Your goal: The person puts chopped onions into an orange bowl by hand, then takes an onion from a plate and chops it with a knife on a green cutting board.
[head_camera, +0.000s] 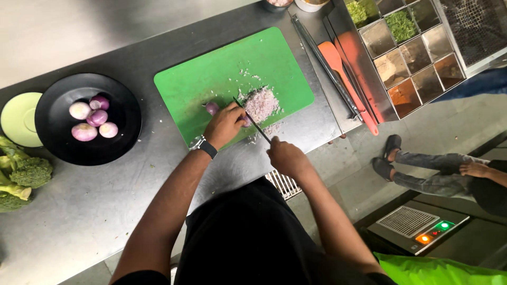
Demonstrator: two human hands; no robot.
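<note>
While my left hand [224,124] presses down, fingers curled together on a purple onion piece [212,108] on the green cutting board [222,68], my right hand [287,157] is clamped around the handle of a knife [252,120], its blade touching the heap of minced onion [261,103]. Peeled onions [90,119] sit in a black bowl [58,142] nearby.

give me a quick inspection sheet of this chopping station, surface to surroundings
surface: grey steel counter, green plastic cutting board on it
job's things: pile of minced purple onion; onion piece under left hand; thin dark knife
clutter: black round plate with peeled onions; broccoli; orange spatula; steel ingredient tray
hands: left hand pins onion; right hand grips knife
cables: nothing seen
surroundings: seated person's legs; floor scale
</note>
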